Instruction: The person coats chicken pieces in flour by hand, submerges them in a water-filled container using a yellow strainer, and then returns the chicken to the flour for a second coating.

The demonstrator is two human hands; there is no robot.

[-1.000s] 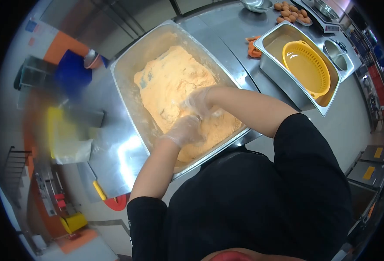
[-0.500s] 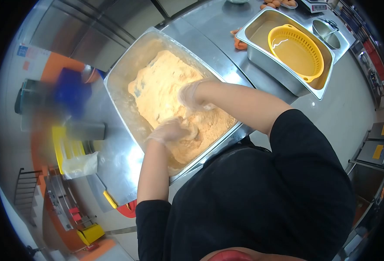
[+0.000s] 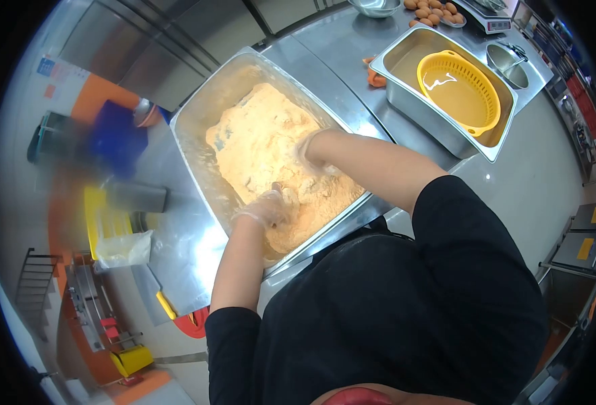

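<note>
A large steel pan [image 3: 200,101] on the steel counter holds a bed of orange-yellow breading mix [image 3: 257,135]. Both my hands wear thin clear gloves and are down in the mix at the pan's near end. My left hand [image 3: 269,206] is curled around a small mix-coated piece, with a brownish bit showing at its fingertips. My right hand [image 3: 311,154] is a little farther in and to the right. Its fingers are pushed into the mix and hidden. The two hands are close together without touching.
To the right stands a second steel pan [image 3: 406,98] with a yellow colander [image 3: 460,88] in it. Beyond it are brown eggs [image 3: 433,8], a steel bowl [image 3: 375,7], a scale [image 3: 488,19] and a small pot [image 3: 507,57]. A plastic bag [image 3: 126,248] lies left.
My left hand has closed and drawn slightly toward the near right. My right hand has shifted right and dug deeper into the mix. The view has tilted a little.
</note>
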